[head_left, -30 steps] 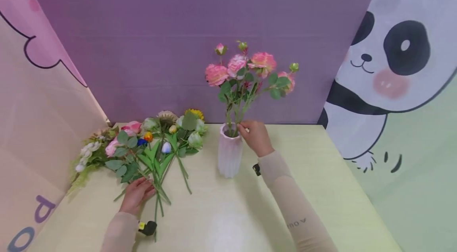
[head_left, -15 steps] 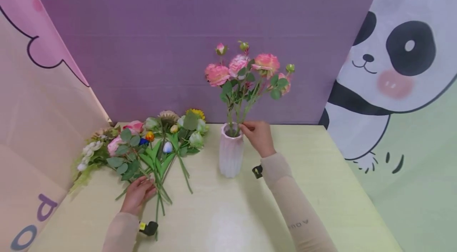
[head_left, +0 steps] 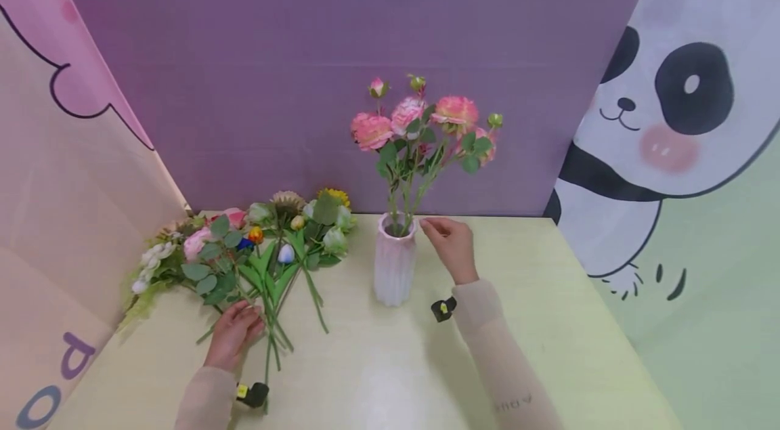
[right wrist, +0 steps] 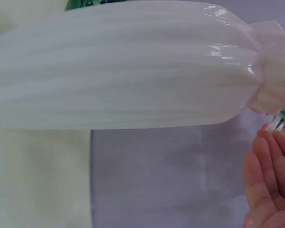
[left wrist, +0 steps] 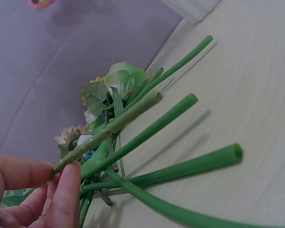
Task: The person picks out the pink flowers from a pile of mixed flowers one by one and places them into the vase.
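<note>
A tall ribbed white vase with a pink-tinted rim (head_left: 395, 271) stands upright on the table and also fills much of the right wrist view. Several pink peony-like flowers (head_left: 456, 112) with buds rise from its mouth. Just right of the rim is my right hand (head_left: 452, 247), apart from vase and stems; in the right wrist view its fingers (right wrist: 270, 161) are extended and hold nothing. At the pile's front, my left hand (head_left: 234, 332) pinches a knobbly light-green flower stem (left wrist: 109, 130) between thumb and fingers. Which bloom that stem bears is hard to tell.
Left of the vase lies a pile of artificial flowers: pink blooms (head_left: 196, 244), a white-blue tulip (head_left: 286, 254), a yellow sunflower (head_left: 336, 196) and white sprigs (head_left: 155, 256). Green stems (head_left: 317, 308) point toward the front. A purple backdrop (head_left: 274, 78) closes off the back.
My right hand has let go of the flower stem at the vase's mouth and drawn back slightly to the right. The left hand stays at the pile, still holding its stem.
</note>
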Tool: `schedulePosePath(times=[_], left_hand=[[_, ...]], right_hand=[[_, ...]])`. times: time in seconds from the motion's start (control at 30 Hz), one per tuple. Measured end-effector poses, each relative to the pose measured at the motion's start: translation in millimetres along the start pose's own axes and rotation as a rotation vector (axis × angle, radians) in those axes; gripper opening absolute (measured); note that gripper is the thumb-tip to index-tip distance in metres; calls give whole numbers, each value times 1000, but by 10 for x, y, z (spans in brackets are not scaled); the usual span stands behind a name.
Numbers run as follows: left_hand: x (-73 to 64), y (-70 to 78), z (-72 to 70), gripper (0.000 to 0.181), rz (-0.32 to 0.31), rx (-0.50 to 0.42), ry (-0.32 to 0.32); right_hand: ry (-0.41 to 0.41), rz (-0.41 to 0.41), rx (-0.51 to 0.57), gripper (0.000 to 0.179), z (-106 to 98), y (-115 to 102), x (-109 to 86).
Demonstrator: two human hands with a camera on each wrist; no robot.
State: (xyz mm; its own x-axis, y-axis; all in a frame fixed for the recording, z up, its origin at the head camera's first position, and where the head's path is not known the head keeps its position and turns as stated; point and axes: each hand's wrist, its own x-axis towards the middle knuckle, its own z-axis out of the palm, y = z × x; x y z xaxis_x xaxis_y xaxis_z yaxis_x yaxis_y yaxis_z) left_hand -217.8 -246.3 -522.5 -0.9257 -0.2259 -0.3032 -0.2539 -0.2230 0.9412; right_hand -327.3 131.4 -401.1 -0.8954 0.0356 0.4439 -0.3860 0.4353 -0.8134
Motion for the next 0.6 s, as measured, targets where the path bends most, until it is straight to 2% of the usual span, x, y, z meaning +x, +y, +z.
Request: schedulePosePath(times=[0.3,0.47,0.6], left_hand=[[-28,35,54,51,10,33,17],[-61,32,72,35,41,13,34],[-76,48,111,31,81,3,40]], right_hand=[[23,192,228,25,-36,220,-228],[-7,261,263,26,-5,259,-378],[-36,286,280,25,1,231,-475]])
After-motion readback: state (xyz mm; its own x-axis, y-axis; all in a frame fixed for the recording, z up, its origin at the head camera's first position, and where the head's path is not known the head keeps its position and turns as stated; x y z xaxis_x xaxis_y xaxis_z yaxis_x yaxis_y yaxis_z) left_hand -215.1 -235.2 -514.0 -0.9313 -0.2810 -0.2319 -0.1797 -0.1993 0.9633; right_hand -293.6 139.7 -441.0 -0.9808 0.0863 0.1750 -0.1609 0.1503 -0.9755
